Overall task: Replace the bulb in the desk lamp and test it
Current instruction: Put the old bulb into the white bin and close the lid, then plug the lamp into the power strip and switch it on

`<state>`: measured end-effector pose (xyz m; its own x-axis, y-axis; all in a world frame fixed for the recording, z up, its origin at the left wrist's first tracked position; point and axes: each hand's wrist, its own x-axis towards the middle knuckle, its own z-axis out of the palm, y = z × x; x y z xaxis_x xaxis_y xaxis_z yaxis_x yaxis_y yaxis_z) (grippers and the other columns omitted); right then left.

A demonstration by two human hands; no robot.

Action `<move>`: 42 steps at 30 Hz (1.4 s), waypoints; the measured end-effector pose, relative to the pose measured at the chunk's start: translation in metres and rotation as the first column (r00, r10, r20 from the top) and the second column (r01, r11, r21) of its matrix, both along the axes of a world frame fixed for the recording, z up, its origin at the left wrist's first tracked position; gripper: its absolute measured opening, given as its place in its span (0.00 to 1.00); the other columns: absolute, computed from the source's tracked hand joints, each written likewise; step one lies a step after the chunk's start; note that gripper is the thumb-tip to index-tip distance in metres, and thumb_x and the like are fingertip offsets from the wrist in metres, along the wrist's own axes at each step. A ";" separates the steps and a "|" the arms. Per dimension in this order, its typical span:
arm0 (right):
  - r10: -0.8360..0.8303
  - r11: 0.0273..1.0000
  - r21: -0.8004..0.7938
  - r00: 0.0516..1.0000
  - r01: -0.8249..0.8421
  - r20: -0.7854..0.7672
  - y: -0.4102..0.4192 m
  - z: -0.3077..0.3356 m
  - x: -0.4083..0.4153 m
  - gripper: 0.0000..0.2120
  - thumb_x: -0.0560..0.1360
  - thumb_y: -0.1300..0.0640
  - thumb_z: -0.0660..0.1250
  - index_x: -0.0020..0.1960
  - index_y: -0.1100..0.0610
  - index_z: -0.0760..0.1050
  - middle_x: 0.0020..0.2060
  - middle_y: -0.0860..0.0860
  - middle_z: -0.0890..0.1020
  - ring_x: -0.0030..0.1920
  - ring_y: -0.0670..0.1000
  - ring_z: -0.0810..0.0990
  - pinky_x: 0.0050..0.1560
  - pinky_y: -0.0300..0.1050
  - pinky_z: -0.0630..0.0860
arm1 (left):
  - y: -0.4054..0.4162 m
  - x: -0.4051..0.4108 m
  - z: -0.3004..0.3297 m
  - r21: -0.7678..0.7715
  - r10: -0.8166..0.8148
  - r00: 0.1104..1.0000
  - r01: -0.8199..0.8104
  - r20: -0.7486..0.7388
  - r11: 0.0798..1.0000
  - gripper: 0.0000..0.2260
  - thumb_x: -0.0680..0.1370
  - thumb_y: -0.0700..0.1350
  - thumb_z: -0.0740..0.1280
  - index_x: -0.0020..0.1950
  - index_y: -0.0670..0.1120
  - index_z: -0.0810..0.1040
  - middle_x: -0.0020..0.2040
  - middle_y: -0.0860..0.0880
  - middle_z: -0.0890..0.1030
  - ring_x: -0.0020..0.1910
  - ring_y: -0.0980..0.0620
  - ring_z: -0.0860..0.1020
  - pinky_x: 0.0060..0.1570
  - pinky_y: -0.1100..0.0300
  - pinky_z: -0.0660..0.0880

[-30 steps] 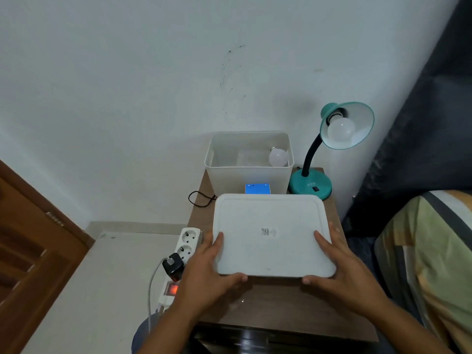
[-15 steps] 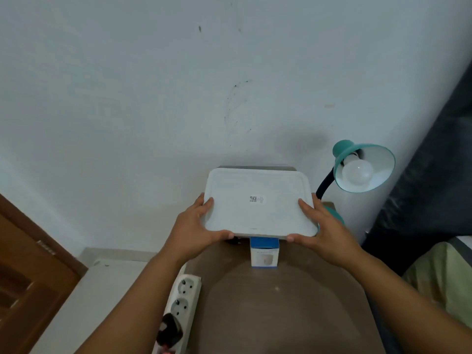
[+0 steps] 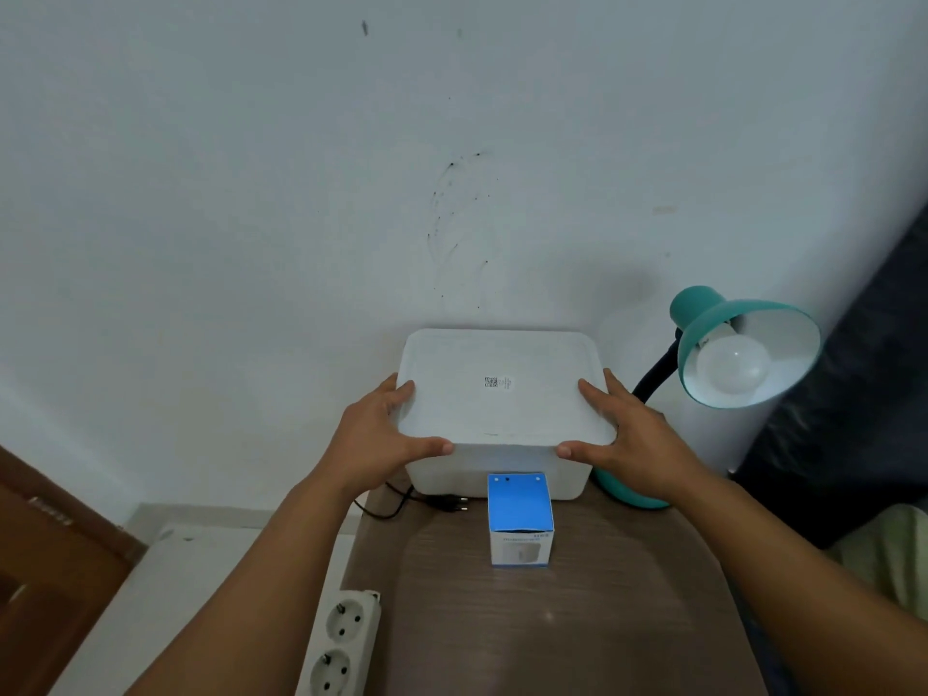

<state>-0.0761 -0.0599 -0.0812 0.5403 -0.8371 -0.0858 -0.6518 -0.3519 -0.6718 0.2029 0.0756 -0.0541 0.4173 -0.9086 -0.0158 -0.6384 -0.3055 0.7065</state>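
Since half a second ago the white lid (image 3: pixel 502 389) sits down on the bin (image 3: pixel 502 474), left hand (image 3: pixel 381 439) and right hand (image 3: pixel 627 444) each clamped on its ends. Its small code sticker (image 3: pixel 498 382) is unreadable, as is the blue box (image 3: pixel 519 519) on the bench (image 3: pixel 577 620).

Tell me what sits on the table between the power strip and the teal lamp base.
In the head view, a small blue-topped box stands on the table between the power strip and the lamp base.

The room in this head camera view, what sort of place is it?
Probably a bedroom corner at home: a teal desk lamp stands on a small wooden side table against a plain wall, with what looks like striped bedding at the right edge.
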 end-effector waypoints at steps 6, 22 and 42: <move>0.029 1.000 -0.006 0.999 -0.029 -0.028 -0.005 0.003 0.003 0.54 0.61 0.29 0.70 0.80 0.47 0.54 0.80 0.48 0.48 0.79 0.51 0.52 0.76 0.48 0.53 | -0.003 0.006 -0.001 0.010 0.004 1.000 -0.004 -0.027 1.000 0.49 0.63 0.54 0.84 0.79 0.45 0.66 0.80 0.53 0.64 0.75 0.50 0.68 0.73 0.52 0.68; 0.034 0.999 -0.005 0.995 -0.034 -0.090 -0.005 0.013 0.008 0.51 0.65 0.34 0.73 0.80 0.48 0.54 0.80 0.51 0.48 0.79 0.53 0.54 0.75 0.47 0.54 | -0.004 0.010 -0.003 0.039 0.020 0.991 -0.015 -0.129 0.999 0.48 0.64 0.50 0.84 0.79 0.44 0.65 0.79 0.53 0.65 0.74 0.50 0.70 0.71 0.55 0.70; -0.028 0.931 -0.344 0.961 0.126 0.275 0.103 -0.003 0.017 0.24 0.75 0.52 0.70 0.70 0.48 0.70 0.63 0.44 0.73 0.60 0.43 0.72 0.61 0.42 0.73 | 0.079 -0.005 -0.033 0.018 0.091 0.987 -0.090 -0.132 0.996 0.39 0.75 0.54 0.76 0.81 0.54 0.60 0.74 0.59 0.67 0.67 0.59 0.74 0.66 0.61 0.69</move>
